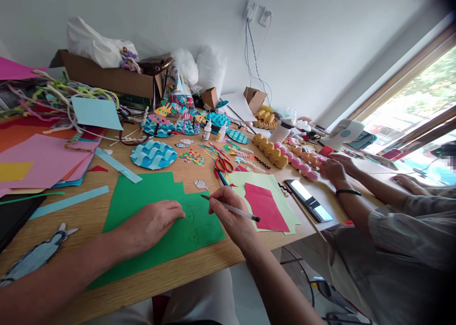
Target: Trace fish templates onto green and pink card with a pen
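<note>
I've got the pen (pixel 244 213) gripped in my right hand (pixel 237 225), tip aimed left over the green paper (pixel 138 192) on the counter (pixel 90 215), left hand (pixel 149 223) loosely open just beside the drawn outlines (pixel 194 236).

A pale wall (pixel 160 11) meets a wood-framed window (pixel 416 85) bright with daylight.

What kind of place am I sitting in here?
Probably a craft room or small workshop: coloured paper sheets, glue bottles and red-handled scissors lie on the wooden table.
</note>
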The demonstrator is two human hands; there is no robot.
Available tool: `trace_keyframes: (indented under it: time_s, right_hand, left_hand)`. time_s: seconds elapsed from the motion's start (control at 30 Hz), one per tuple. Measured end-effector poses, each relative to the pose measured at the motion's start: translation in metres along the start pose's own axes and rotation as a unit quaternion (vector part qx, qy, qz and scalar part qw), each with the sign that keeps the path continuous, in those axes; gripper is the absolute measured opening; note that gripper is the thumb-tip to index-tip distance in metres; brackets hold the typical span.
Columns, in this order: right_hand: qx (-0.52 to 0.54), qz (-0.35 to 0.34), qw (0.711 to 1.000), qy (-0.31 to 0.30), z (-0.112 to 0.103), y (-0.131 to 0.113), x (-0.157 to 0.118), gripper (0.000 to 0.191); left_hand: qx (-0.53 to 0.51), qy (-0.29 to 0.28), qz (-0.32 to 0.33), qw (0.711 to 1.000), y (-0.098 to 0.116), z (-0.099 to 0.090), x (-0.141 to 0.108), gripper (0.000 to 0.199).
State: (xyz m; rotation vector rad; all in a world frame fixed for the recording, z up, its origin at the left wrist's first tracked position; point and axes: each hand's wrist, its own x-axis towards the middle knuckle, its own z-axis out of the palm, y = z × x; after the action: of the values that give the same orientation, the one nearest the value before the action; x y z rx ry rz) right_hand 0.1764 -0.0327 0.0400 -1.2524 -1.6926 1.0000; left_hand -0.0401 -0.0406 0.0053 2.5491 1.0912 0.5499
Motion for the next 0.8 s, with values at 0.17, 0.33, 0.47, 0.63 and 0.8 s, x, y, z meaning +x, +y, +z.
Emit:
trace_keyframes:
  time_s: [0.17, 0.33, 0.47, 0.63, 0.8]
  right_hand:
    - [0.026, 0.012, 0.999, -0.034, 0.015, 0.018, 0.023, 0.003]
    - [-0.048, 0.005, 0.998, -0.046, 0.023, 0.023, 0.028, 0.007]
    - [-0.073, -0.007, 0.996, -0.048, 0.022, 0.022, 0.025, 0.009]
    - [-0.075, -0.026, 0.996, -0.047, 0.024, 0.031, 0.025, 0.011]
    - [-0.095, -0.048, 0.993, -0.051, 0.027, 0.038, 0.024, 0.011]
  left_hand:
    - [-0.007, -0.065, -0.033, 0.997, -0.001, -0.015, 0.012, 0.037]
    - [-0.015, -0.130, -0.023, 0.991, -0.006, -0.020, 0.015, 0.039]
    - [-0.019, -0.100, -0.007, 0.995, -0.013, -0.016, 0.010, 0.042]
    - [-0.038, -0.037, -0.012, 0.999, -0.022, -0.009, 0.006, 0.043]
    - [-0.030, 0.002, -0.002, 1.000, -0.023, -0.002, 0.005, 0.040]
